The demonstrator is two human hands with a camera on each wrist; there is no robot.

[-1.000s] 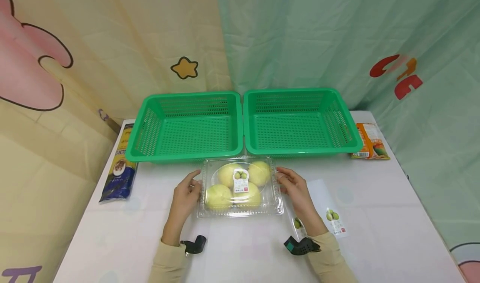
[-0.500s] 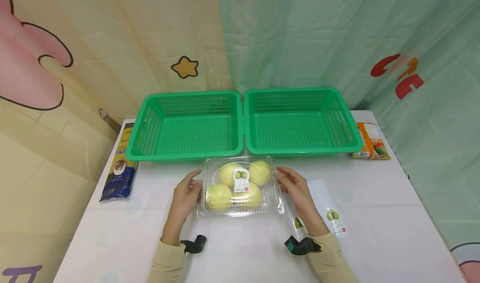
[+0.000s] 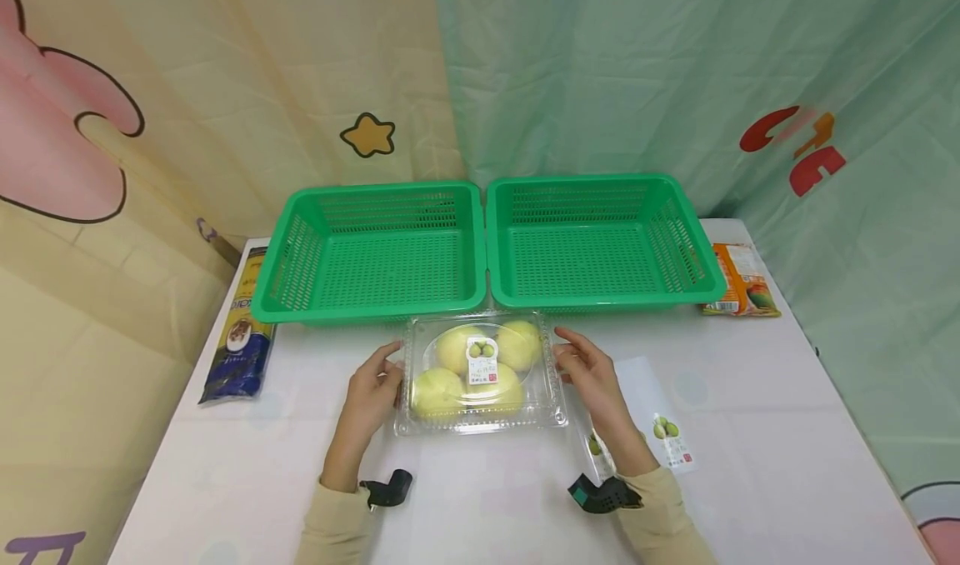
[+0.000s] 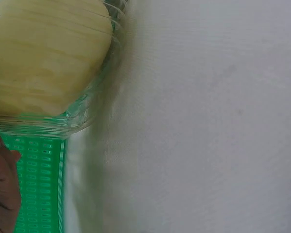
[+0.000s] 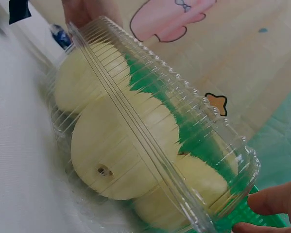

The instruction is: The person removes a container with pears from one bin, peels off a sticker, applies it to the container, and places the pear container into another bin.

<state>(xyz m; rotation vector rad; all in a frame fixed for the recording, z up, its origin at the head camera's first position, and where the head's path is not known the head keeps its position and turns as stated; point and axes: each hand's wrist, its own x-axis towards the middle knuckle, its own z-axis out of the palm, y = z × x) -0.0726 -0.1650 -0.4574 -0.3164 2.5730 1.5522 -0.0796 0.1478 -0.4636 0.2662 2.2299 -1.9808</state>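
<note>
A clear plastic clamshell box with several pale yellow-green round fruits lies in front of the baskets. On its lid is a white label with printed fruit. My left hand is at the box's left edge, index finger reaching along it and the other fingers bent. At the opposite edge, my right hand has its fingers loosely bent, the index finger raised beside the rim. The right wrist view shows the thumb and fingers spread at the box's corner. Only part of the hand appears in the left wrist view.
Two green baskets stand side by side behind the box. A blue and yellow packet lies at left, an orange packet at right. Label backing sheets lie under the right forearm. Curtains hang behind the white table.
The box and left hand stay in place. My right index finger has lifted slightly from the box's right edge.
</note>
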